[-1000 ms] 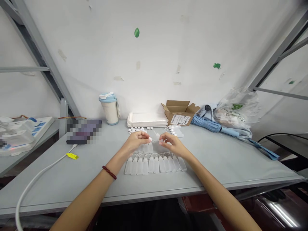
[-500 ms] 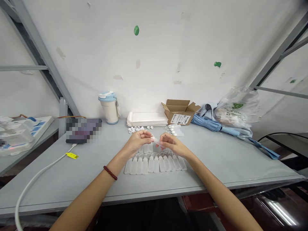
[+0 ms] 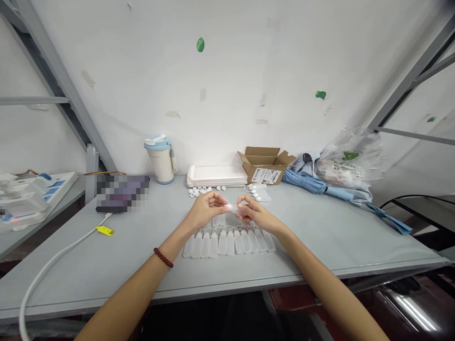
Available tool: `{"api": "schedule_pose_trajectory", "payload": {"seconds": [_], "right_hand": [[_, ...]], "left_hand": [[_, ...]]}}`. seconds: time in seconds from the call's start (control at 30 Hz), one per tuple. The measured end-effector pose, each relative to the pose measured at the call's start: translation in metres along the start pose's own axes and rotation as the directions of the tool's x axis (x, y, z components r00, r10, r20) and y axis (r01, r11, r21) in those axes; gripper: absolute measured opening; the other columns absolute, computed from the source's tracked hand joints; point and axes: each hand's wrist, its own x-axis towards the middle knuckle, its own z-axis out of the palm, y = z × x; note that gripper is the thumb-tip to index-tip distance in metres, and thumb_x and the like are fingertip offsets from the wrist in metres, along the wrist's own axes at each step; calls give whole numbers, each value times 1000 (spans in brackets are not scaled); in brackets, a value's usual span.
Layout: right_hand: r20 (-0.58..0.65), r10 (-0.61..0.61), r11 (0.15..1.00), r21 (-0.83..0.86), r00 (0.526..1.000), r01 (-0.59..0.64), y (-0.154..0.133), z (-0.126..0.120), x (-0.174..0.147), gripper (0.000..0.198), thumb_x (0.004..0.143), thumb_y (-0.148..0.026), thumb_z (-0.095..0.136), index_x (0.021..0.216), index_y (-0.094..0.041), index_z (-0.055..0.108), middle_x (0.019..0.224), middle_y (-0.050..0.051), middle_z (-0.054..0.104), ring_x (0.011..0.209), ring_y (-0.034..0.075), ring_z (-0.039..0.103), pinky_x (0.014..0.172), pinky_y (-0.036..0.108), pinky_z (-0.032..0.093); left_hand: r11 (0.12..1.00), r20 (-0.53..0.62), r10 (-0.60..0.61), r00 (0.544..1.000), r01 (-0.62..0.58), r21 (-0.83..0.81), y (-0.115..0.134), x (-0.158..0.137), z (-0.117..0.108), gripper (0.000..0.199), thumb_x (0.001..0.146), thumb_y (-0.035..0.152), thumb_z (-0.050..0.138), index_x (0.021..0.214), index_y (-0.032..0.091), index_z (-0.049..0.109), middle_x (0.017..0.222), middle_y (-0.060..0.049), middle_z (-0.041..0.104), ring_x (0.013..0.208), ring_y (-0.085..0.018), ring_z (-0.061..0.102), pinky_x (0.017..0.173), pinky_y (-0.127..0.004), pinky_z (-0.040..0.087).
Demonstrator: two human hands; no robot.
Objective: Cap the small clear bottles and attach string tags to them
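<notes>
Above the middle of the desk, my left hand [image 3: 209, 207] pinches the white cap end of a small translucent plastic bottle [image 3: 235, 208]. My right hand [image 3: 258, 214] grips the body of that same bottle, its fingers hiding much of it. The bottle lies nearly level between the two sets of fingertips. Just below my hands, several similar flat bottles with thin white cords [image 3: 230, 243] stand out in a row, with another bottle [image 3: 218, 220] partly covered behind them. Beyond my left hand are loose white caps [image 3: 195, 192]; past my right hand lie several capped bottles [image 3: 259, 193].
Along the wall stand a cream tumbler [image 3: 160, 161], stacked white trays [image 3: 216, 176] and an open cardboard box [image 3: 265, 168]. Rightward lie a folded blue umbrella [image 3: 305, 182] and a plastic bag [image 3: 350, 161]. On the left, a phone [image 3: 122, 194] has a white cable [image 3: 60, 255] attached.
The bottle between my hands has gone from tilted to nearly level. Both hands have shifted slightly to the right, and my left fingertips now cover its cap end more closely.
</notes>
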Motion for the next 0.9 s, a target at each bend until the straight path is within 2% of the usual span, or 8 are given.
{"api": "schedule_pose_trajectory", "payload": {"seconds": [0.17,0.43,0.57,0.7,0.8,0.9], "right_hand": [[16,-9,1000,3,1000,9,2,0,1,31,85,-50,49,90,-23,35,66,-6,50,48,7,33,48,22,32],[6,14,1000,21,1000,-14,1,0,1,33,84,-52,50,88,-23,35,65,-6,48,47,6,32,47,21,32],[-2,21,998,52,1000,-21,1,-1,1,32,84,-51,50,88,-23,36,64,-7,49,46,6,31,47,21,31],[-1,21,999,49,1000,-21,0,-1,1,32,84,-51,50,86,-23,36,64,-6,49,46,6,32,47,21,32],[6,9,999,37,1000,-10,1,0,1,32,84,-51,50,87,-23,36,64,-7,49,46,6,32,46,21,32],[5,12,1000,22,1000,-12,2,0,1,31,84,-51,50,87,-23,36,63,-7,48,45,6,31,46,21,31]], "left_hand": [[998,7,-49,999,49,33,-2,0,0,25,68,34,71,72,15,55,64,1,60,63,-14,60,66,-31,49],[999,47,38,998,-38,5,0,-1,0,27,59,25,76,72,16,53,84,-2,63,80,-16,61,77,-32,49],[998,42,58,997,-58,15,0,-1,3,25,65,32,73,74,16,55,83,-3,63,79,-16,61,77,-31,49],[996,20,15,1000,-16,86,-4,0,5,30,74,45,63,74,15,59,72,-3,63,70,-16,63,69,-30,51],[981,60,-20,998,8,193,-5,0,4,37,77,50,57,65,15,60,64,-3,63,59,-15,61,59,-28,49],[966,110,-21,994,-8,259,-4,-2,2,36,78,48,55,64,15,62,63,-3,63,56,-15,58,56,-26,46]]}}
